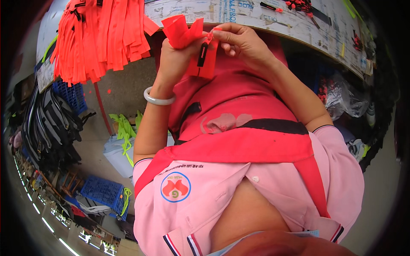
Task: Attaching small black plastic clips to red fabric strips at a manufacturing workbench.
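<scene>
My left hand point(179, 59) is closed around a folded neon orange-red zipper point(181, 34), whose ends stick up above the fist and hang below it. A black zipper pull point(202, 54) dangles from it between my hands. Thumb and forefinger of my right hand point(241, 40) pinch a small bit of the same zipper at the upper end of the pull; what exactly lies between those fingertips is too small to tell. Both hands are in front of my red apron point(239, 85), at the near edge of the worktable.
A thick bundle of orange-red zippers point(102, 38) hangs over the edge of the worktable point(205, 10) at left. More black and orange pulls point(299, 5) lie at the far right. Below left are dark straps point(49, 128), a blue crate point(102, 192) and lime-green strips point(124, 130).
</scene>
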Motion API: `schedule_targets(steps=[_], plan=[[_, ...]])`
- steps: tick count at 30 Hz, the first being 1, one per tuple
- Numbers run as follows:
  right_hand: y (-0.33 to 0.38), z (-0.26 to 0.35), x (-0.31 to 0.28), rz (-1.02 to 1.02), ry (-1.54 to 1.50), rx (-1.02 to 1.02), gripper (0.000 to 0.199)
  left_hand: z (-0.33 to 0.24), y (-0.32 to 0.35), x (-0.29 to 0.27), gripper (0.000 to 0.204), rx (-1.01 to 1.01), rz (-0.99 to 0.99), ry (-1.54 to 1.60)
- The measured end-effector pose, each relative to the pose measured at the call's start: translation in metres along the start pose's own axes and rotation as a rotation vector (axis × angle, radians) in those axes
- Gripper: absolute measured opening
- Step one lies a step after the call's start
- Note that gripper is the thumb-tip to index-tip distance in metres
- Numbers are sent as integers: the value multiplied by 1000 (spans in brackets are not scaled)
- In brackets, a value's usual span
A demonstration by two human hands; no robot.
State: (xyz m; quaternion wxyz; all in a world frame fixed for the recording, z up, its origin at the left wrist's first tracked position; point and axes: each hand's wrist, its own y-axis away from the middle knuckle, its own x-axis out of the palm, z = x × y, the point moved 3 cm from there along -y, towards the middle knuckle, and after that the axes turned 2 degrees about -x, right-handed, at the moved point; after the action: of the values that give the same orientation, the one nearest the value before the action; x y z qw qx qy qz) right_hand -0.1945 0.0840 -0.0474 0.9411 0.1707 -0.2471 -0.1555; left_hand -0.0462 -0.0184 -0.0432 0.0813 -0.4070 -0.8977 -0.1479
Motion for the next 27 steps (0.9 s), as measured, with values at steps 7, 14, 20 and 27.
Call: schedule_targets(steps=[7,14,20,27], plan=[[7,31,15,128,294,-154,17,-8,3,-4,20,-115,26,37],[13,25,19,108,353,-158,20,-5,3,-5,21,-125,117,53],[13,26,19,136,383,-114,20,-4,4,-7,21,-126,127,72],[14,29,17,184,420,-48,20,-10,5,-9,18,-139,153,44]])
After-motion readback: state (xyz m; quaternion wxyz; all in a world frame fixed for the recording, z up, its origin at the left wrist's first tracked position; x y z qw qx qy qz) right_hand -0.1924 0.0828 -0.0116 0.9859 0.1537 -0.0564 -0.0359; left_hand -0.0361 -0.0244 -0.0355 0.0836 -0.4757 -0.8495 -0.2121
